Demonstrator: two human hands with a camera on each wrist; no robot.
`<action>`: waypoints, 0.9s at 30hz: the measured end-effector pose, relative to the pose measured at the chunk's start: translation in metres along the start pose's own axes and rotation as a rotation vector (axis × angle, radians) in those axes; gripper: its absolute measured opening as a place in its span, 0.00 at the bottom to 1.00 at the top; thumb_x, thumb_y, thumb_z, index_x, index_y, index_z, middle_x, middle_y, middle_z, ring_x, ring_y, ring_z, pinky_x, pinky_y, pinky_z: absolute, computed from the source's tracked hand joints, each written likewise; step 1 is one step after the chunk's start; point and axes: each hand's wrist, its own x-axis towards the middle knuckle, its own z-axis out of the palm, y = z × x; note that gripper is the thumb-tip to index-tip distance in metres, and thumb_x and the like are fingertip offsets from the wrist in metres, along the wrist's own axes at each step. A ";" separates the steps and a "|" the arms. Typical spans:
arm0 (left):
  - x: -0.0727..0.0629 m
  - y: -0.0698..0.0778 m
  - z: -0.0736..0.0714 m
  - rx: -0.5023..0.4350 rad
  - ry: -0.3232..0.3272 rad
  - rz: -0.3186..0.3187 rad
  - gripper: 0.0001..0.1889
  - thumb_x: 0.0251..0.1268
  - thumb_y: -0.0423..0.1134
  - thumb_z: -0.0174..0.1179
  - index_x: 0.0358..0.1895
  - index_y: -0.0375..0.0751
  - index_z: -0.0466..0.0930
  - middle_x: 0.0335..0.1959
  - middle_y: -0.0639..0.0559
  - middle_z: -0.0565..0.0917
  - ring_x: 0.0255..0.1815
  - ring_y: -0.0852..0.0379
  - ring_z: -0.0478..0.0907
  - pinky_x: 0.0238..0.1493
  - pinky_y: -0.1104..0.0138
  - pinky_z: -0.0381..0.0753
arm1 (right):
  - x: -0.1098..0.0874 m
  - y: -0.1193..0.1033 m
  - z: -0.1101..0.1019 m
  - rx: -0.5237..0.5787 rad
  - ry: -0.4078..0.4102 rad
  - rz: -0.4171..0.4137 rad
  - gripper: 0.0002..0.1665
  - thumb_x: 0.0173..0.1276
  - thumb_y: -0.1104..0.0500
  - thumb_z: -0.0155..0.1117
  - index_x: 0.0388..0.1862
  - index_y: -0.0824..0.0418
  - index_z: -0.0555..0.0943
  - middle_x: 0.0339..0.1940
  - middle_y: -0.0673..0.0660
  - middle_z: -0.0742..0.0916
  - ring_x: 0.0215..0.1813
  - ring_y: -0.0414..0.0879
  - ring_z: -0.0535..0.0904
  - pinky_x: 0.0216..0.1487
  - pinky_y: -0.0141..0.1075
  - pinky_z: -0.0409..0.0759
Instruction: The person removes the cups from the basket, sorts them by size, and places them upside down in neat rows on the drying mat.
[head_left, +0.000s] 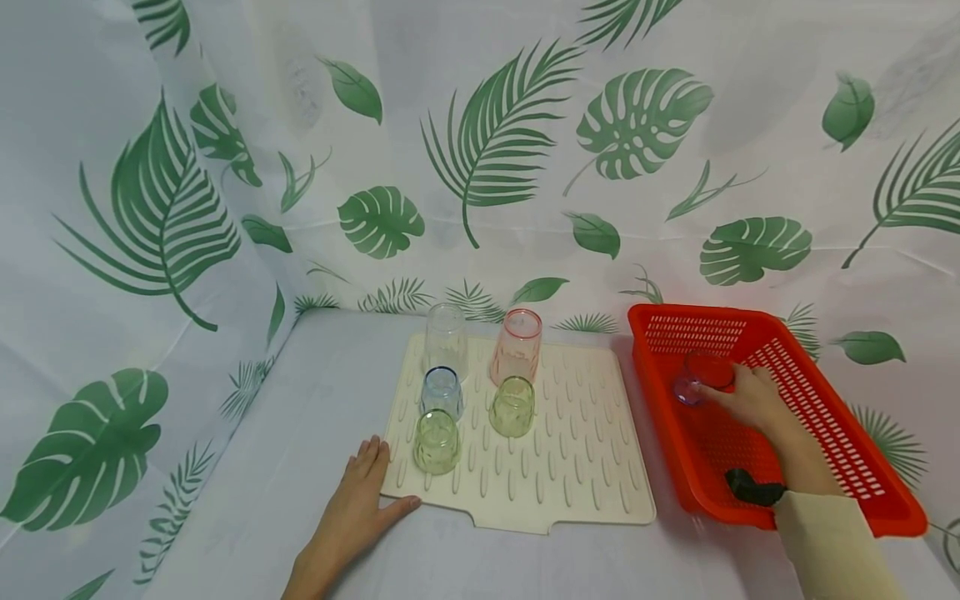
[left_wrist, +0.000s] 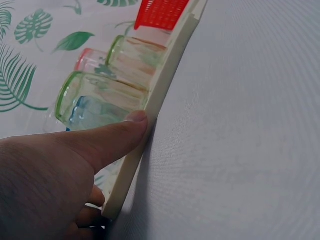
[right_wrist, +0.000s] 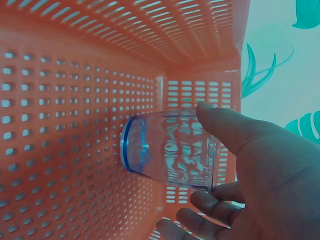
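Note:
My right hand (head_left: 753,396) reaches into the red basket (head_left: 678,454) and grips a clear tumbler with a blue ring (right_wrist: 172,147). In the right wrist view, the thumb lies along one side of the tumbler and the fingers are on the other. My left hand (head_left: 356,492) rests at the front left corner of the cream draining mat (head_left: 577,450), fingers at its left side and thumb on its front edge. Closest to that hand is a green glass (head_left: 437,442). Behind it stands a blue-rimmed glass (head_left: 442,396); to its right is another green glass (head_left: 513,408).
Two taller glasses, one clear (head_left: 446,342) and one pink-rimmed (head_left: 517,346), stand at the back of the mat. A leaf-print cloth (head_left: 517,233) hangs behind. By my right wrist, a small black object (head_left: 753,487) shows above the basket's near end.

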 end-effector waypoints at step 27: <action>-0.002 0.001 0.000 0.012 0.007 0.023 0.49 0.60 0.63 0.65 0.73 0.26 0.64 0.77 0.29 0.59 0.81 0.33 0.52 0.80 0.43 0.54 | 0.005 -0.006 0.004 0.005 0.015 -0.082 0.47 0.66 0.40 0.69 0.64 0.77 0.66 0.45 0.73 0.83 0.39 0.58 0.79 0.38 0.48 0.87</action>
